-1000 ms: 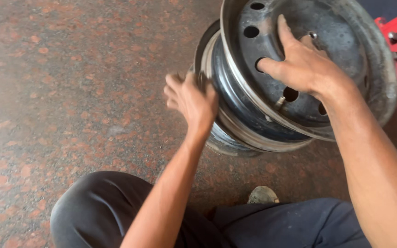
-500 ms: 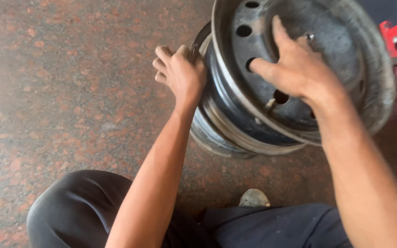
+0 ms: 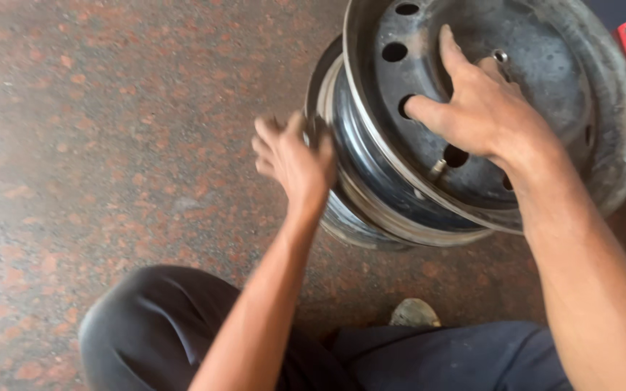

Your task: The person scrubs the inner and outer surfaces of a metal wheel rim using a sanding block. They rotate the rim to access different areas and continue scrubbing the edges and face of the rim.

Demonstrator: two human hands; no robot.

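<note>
A wheel rim (image 3: 545,80) stands on the floor (image 3: 110,145), before the knees (image 3: 153,333).

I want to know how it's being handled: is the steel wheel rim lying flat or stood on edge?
On edge, tilted: wheel rim meets the floor at its lower edge only.

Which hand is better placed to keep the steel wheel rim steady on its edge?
Right hand, probably: it lies spread flat on the rim's dished face. The left hand only touches the outer edge and looks blurred.
</note>
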